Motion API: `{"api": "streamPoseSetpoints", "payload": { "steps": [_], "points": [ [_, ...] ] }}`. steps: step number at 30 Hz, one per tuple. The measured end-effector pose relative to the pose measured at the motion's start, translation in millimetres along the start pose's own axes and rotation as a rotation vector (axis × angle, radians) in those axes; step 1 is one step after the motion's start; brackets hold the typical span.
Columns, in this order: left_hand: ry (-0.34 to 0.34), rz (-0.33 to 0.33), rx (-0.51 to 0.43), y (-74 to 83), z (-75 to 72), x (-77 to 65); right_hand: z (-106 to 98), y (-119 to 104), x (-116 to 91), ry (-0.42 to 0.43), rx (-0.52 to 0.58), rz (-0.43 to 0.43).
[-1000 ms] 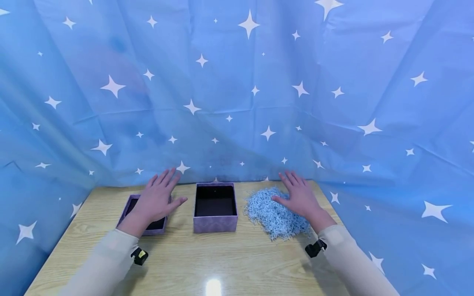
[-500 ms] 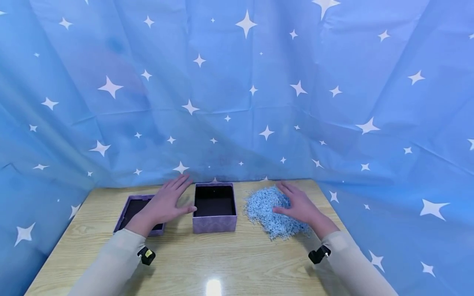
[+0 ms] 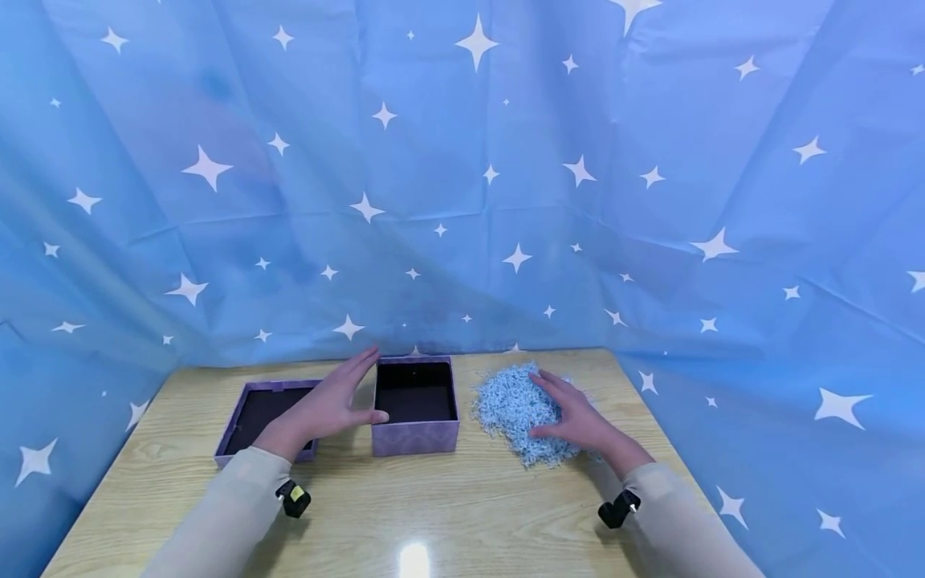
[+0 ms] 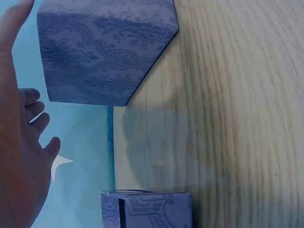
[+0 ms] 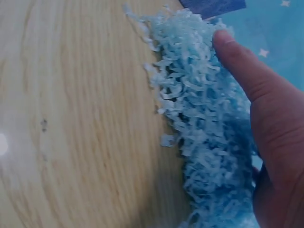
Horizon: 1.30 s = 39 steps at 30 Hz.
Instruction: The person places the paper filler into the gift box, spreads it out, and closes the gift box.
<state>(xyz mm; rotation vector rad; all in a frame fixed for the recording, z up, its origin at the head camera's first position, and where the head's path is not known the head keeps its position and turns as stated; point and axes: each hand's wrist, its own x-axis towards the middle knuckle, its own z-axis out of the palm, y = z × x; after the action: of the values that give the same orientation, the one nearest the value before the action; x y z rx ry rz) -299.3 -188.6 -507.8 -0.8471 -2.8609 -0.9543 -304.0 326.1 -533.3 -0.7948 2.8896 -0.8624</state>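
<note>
A purple patterned box [image 3: 415, 437] with a dark inside stands open-topped at the middle of the table. Beside its left wall is my left hand [image 3: 328, 409], thumb near the front left corner and fingers toward the back; whether it touches the box I cannot tell. In the left wrist view the patterned box side [image 4: 104, 52] is beyond the spread fingers. A heap of light blue shredded paper [image 3: 516, 413] lies to the right. Over its right side is my right hand [image 3: 581, 421], fingers bent a little; the right wrist view has the thumb against the shredded paper [image 5: 199, 95], fingertips mostly hidden.
A shallow purple box lid [image 3: 263, 413], dark inside up, lies left of the box, partly under my left forearm. The wooden table [image 3: 433, 514] ends at a blue star-printed curtain [image 3: 433, 177] behind and on both sides.
My left hand has moved right, from over the lid to the box's left side. My right hand has lowered toward the shredded paper, its fingers less stretched. The box and lid stay put.
</note>
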Motion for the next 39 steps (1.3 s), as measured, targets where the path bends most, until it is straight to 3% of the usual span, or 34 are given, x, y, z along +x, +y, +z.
{"api": "streamPoseSetpoints", "payload": {
  "steps": [12,23,34,39],
  "points": [
    [-0.012,0.032,-0.036,-3.6,9.3,2.6,13.0,11.8,1.0,-0.024,0.018,0.021],
    [-0.044,0.016,-0.016,-0.7,4.3,-0.4,27.7,14.2,3.0,0.079,0.0,0.018],
    [-0.055,0.02,-0.016,-1.4,1.9,-0.8,32.7,18.9,8.6,0.174,0.137,0.036],
    [-0.058,0.031,-0.017,-2.8,1.3,0.1,27.8,16.8,10.3,0.198,0.21,0.089]
  ]
}}
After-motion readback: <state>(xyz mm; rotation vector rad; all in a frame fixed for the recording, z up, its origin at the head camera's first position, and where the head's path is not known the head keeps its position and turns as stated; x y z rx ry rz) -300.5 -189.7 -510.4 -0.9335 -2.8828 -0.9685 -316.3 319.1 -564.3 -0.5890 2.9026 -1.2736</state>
